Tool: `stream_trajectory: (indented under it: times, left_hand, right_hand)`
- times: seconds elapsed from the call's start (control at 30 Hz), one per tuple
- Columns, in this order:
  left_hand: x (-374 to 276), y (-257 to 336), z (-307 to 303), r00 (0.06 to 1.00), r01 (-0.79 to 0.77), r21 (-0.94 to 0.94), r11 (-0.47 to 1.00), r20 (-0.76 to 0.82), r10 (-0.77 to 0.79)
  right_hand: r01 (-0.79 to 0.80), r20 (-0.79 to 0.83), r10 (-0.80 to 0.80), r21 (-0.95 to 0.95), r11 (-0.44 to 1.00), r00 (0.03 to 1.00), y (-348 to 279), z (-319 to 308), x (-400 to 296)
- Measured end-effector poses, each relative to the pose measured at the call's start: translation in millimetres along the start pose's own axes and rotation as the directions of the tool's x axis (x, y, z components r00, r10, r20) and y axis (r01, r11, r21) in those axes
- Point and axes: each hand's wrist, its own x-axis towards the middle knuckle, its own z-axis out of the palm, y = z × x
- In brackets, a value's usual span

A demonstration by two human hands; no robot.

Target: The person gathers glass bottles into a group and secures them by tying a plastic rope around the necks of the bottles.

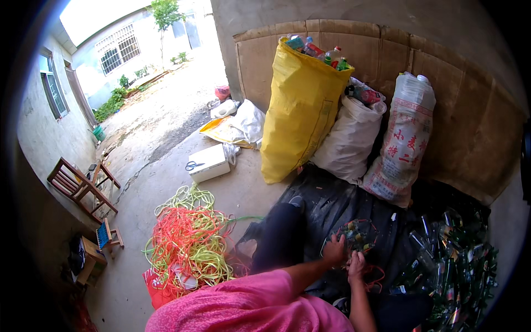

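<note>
Before me, a round bundle of glass bottles stands on a black plastic sheet, with a thin red plastic strap around it. My left hand is at the bundle's near left side, its fingers closed on the strap. Just beside it, my right hand pinches the strap close to the bundle. A loose length of red strap trails to the right of that hand. My fingers hide the exact place where the strap is gripped.
Many loose green glass bottles lie at the right. A tangled heap of red and yellow-green straps is left. Behind stand a yellow sack and white sacks of bottles. Scissors rest on a white box.
</note>
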Motion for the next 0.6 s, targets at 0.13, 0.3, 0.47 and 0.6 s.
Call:
stream_trajectory:
  times: [0.13, 0.3, 0.47, 0.6]
  left_hand:
    - [8.0, -8.2, 25.6, 0.861, -0.074, 0.539, 0.839, -0.390, 0.326]
    - [67.3, -77.4, 47.1, 0.944, -0.324, 0.100, 0.941, -0.025, 0.328]
    - [60.1, -68.1, 12.5, 0.929, -0.368, 0.028, 0.929, 0.041, 0.367]
    - [61.8, -53.2, 5.4, 0.907, -0.420, 0.015, 0.907, 0.032, 0.420]
  right_hand:
    - [0.007, 0.007, -0.006, -0.061, 0.998, 1.000, -12.3, 0.1, -10.8]
    - [0.124, 0.035, -0.120, -0.156, 0.980, 0.992, -3.1, 16.8, 0.5]
    - [0.065, 0.027, -0.062, -0.115, 0.991, 0.998, -1.8, 23.0, -18.1]
    - [-0.028, -0.003, 0.028, 0.042, 0.999, 1.000, -8.7, 14.9, -25.9]
